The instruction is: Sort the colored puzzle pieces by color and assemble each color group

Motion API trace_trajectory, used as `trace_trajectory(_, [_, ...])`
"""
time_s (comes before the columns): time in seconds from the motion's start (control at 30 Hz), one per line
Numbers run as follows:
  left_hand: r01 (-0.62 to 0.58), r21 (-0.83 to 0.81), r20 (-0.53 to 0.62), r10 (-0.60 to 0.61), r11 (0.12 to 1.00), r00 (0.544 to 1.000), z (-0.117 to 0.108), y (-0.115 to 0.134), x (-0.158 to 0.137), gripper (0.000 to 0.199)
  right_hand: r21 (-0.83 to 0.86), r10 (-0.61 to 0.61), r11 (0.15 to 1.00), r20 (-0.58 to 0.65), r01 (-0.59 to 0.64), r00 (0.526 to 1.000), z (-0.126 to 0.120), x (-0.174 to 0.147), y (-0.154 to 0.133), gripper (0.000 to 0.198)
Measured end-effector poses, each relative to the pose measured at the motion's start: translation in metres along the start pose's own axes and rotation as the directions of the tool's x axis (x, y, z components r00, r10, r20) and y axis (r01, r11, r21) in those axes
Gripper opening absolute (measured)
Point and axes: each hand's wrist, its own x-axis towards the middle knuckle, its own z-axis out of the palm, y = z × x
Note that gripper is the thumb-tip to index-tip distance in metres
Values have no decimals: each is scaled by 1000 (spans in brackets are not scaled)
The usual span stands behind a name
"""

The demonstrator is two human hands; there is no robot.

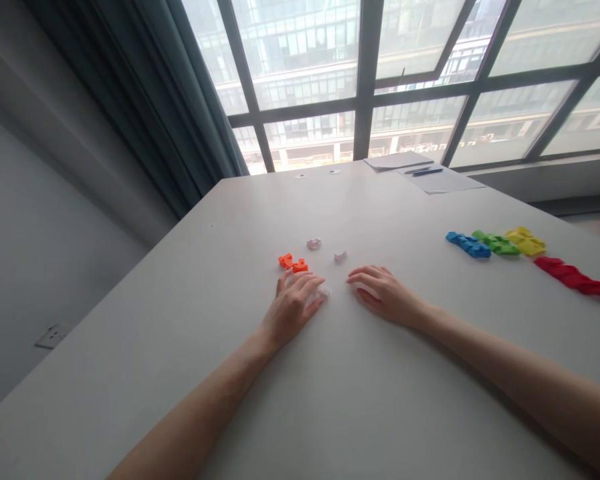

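Fingers and thumb of my left hand curve around a small white piece, which is partly hidden between them. Just beyond its fingertips lie small orange blocky pieces, close to or touching the fingers. To the right, my right hand rests on the table with its fingers stretched out and thumb apart, holding nothing visible. Two more small white pieces lie farther out: one rounded white piece and one angular white piece between and beyond the hands.
On the right of the white table lie blue, green, yellow and red faceted pieces. Paper sheets with pens are at the far edge, near the windows. A dark curtain hangs at left.
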Motion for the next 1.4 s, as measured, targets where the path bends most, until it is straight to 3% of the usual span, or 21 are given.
trace_trajectory(0.23, [-87, -158, -8, 87, 984, 996, 0, -2, 0, 48, 33, -111, 993, 20, 111, 994, -5, 0, -7, 20])
trace_trajectory(0.43, [-99, -132, 9, 101, 986, 995, 0, -2, -1, 55, 38, -56, 998, 24, 55, 998, 1, 0, -19, 18])
trace_trajectory(0.73, [-301, -119, -141, 284, 946, 948, 3, 20, -2, 35, 78, -95, 993, 30, 92, 995, 0, -1, -19, 13])
trace_trajectory(1.0, [-272, -198, -173, 240, 942, 955, 1, 21, -1, 30, 132, -118, 984, 4, 117, 993, -3, 0, -22, 15])
trace_trajectory(1.17, [-250, -207, -127, 227, 946, 966, 0, 22, -3, 27, 149, -120, 982, 24, 116, 992, -2, -1, -20, 13])
trace_trajectory(1.4, [-115, -305, -22, 114, 945, 993, 4, 19, -5, 22, 118, -121, 986, 33, 116, 992, 0, -2, -17, 14])
